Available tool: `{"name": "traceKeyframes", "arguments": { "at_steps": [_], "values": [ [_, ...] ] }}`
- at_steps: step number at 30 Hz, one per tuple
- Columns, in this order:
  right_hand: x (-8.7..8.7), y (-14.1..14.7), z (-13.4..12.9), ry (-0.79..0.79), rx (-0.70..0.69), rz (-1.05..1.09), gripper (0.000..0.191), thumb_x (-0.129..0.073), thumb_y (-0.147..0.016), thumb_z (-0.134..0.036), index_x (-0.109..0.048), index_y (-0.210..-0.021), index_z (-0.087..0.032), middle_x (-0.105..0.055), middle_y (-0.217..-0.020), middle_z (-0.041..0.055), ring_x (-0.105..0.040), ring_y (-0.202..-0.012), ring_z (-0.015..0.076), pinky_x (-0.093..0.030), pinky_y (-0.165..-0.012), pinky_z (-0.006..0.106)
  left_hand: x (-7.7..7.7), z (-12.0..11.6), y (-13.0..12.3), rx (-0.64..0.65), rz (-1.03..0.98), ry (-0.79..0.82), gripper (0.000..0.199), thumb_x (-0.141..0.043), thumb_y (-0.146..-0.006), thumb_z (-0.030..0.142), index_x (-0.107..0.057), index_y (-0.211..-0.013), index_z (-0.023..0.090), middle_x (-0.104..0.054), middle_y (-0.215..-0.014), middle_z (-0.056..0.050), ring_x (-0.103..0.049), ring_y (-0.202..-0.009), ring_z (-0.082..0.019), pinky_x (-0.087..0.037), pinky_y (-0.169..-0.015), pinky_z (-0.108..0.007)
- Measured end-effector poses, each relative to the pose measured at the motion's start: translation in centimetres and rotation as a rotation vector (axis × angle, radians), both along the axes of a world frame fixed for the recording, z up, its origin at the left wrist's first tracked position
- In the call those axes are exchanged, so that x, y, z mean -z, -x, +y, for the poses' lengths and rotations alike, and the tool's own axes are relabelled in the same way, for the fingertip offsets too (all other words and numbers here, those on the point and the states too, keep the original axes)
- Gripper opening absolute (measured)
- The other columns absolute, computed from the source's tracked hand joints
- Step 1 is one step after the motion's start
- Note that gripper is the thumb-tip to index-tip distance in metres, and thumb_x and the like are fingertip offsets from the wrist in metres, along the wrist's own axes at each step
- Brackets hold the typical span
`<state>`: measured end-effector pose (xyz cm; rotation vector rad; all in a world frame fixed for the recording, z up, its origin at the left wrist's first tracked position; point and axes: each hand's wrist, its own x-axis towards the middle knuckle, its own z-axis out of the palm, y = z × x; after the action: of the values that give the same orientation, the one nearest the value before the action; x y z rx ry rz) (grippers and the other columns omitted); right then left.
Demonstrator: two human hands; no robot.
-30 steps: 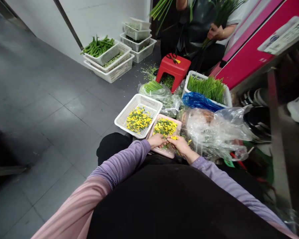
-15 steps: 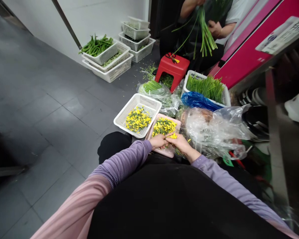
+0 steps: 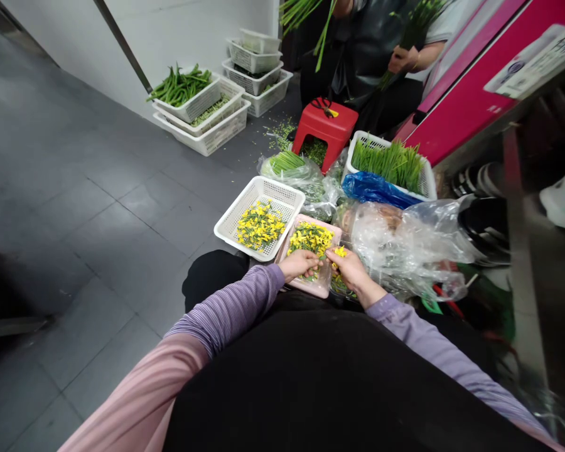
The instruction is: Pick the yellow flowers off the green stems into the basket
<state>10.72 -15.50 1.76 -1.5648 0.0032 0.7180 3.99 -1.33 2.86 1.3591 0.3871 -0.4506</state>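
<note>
Over the near part of a pink tray (image 3: 313, 287), my left hand (image 3: 302, 264) is closed, fingertips pinched together; what they hold, if anything, is too small to make out. Just right of it, my right hand (image 3: 349, 270) grips a few yellow flowers (image 3: 339, 252) between thumb and fingers. A small gap lies between the two hands. Yellow flowers with green stems (image 3: 309, 237) fill the far part of the tray. Beside it on the left, a white perforated basket (image 3: 226, 231) holds a loose heap of similar yellow flowers (image 3: 260, 226).
A red stool (image 3: 327, 119) with scissors (image 3: 324, 107) on it stands ahead. Plastic bags (image 3: 386, 245) lie at right, before a basket of green stalks (image 3: 388, 164). White baskets (image 3: 216, 139) with green beans stand back left. Opposite, a person's hand (image 3: 403, 59) holds green stalks.
My hands have moved apart, the right one going right with the yellow flowers. The other person's stalks have been split, one bunch raised to the left.
</note>
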Motion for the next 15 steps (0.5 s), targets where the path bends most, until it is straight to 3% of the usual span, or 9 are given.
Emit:
{"name": "traceKeyframes", "arguments": {
  "at_steps": [8,12,15],
  "values": [
    [-0.35,-0.04,-0.14,0.017,-0.075,-0.013,0.033,-0.069,-0.057,-0.038,-0.054,-0.075,-0.014,-0.054,-0.054,-0.0029,-0.035,-0.036,0.0045,-0.025,-0.034,0.018,0.15,0.16,0.11,0.003,0.011,0.031,0.017,-0.053,-0.074,0.024,-0.058,-0.073,0.008,-0.049,-0.054,0.004,-0.041,-0.041,-0.002,-0.031,-0.043,-0.017],
    [-0.62,-0.24,-0.2,-0.166,-0.085,0.203,0.025,-0.067,-0.062,-0.033,-0.052,-0.068,-0.015,-0.052,-0.052,-0.0027,-0.04,-0.039,0.0052,-0.029,-0.035,0.017,-0.07,0.34,0.16,0.032,-0.035,0.24,0.019,-0.058,-0.071,0.026,-0.058,-0.074,0.008,-0.049,-0.056,0.003,-0.042,-0.043,-0.002,-0.028,-0.042,-0.017],
    [-0.48,-0.55,-0.83,-0.195,0.004,0.397,0.016,-0.062,-0.065,-0.026,-0.051,-0.068,-0.015,-0.055,-0.056,-0.0001,-0.048,-0.046,0.0071,-0.036,-0.038,0.016,-0.3,0.44,0.0,-0.06,-0.037,0.436,0.018,-0.06,-0.07,0.025,-0.055,-0.074,0.008,-0.047,-0.056,0.003,-0.042,-0.043,-0.003,-0.027,-0.042,-0.017]
  ]
}}
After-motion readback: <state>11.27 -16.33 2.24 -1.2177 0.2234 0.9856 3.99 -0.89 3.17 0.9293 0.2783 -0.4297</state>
